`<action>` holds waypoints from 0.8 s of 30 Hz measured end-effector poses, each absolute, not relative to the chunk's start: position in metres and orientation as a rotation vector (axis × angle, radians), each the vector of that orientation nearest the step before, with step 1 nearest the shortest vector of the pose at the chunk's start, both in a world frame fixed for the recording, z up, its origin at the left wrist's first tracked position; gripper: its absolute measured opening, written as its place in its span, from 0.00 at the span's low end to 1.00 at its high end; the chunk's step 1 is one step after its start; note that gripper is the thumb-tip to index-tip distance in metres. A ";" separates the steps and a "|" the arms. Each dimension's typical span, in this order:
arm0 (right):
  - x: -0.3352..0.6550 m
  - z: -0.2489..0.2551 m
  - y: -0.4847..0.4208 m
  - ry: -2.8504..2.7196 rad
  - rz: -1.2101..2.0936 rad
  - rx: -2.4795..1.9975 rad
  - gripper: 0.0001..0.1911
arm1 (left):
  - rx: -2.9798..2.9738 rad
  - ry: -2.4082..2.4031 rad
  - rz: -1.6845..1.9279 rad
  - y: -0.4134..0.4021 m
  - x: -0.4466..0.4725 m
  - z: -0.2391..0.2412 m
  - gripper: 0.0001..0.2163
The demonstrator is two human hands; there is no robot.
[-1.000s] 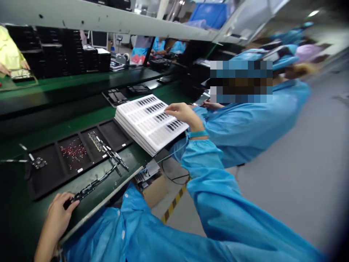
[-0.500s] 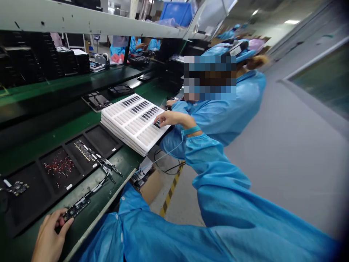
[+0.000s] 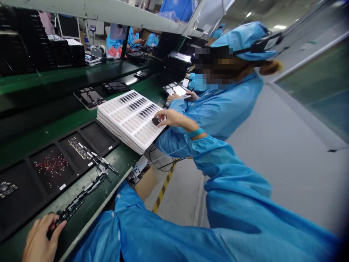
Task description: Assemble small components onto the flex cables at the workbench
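My left hand [image 3: 43, 234], at the lower left, pinches the near end of a dark circuit board strip [image 3: 71, 210] with several flat cables trailing from its far end. Out to the right, my right hand [image 3: 170, 119] holds a small black part [image 3: 156, 121] between thumb and fingers, just over the right edge of a white slotted tray [image 3: 120, 125]. Several dark parts stand in the tray's upper slots, and its nearer slots show white. What kind of part I hold is too small to tell. A wrist strap [image 3: 195, 133] is on my right wrist.
A black compartment tray [image 3: 24, 160] holds small red-wired pieces [image 3: 51, 163] and board strips [image 3: 77, 147]. A co-worker in blue [image 3: 226, 105] sits close beyond my right hand. Opened tablet-like devices [image 3: 88, 97] lie behind the white tray. A shelf beam [image 3: 109, 12] crosses above.
My right hand has lifted the black part slightly out of the white tray's slots. The view has shifted a little, and the co-worker's head is more upright. My left hand keeps its grip.
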State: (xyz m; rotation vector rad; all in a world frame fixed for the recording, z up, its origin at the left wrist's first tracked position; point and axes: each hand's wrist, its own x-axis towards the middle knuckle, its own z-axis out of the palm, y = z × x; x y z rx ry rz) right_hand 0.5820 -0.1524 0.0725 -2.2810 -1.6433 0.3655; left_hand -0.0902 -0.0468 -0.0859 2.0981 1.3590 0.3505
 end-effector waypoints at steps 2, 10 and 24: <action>0.580 0.078 -0.158 -1.447 0.416 -2.126 0.26 | 2.164 1.339 0.341 -0.047 -0.092 -0.089 0.20; 0.478 0.083 -0.140 -0.977 0.666 -1.416 0.32 | 2.272 1.295 0.353 -0.053 -0.087 -0.080 0.16; 0.245 -0.001 -0.062 -1.034 1.585 -0.974 0.22 | 1.679 1.517 0.788 -0.094 -0.126 -0.018 0.11</action>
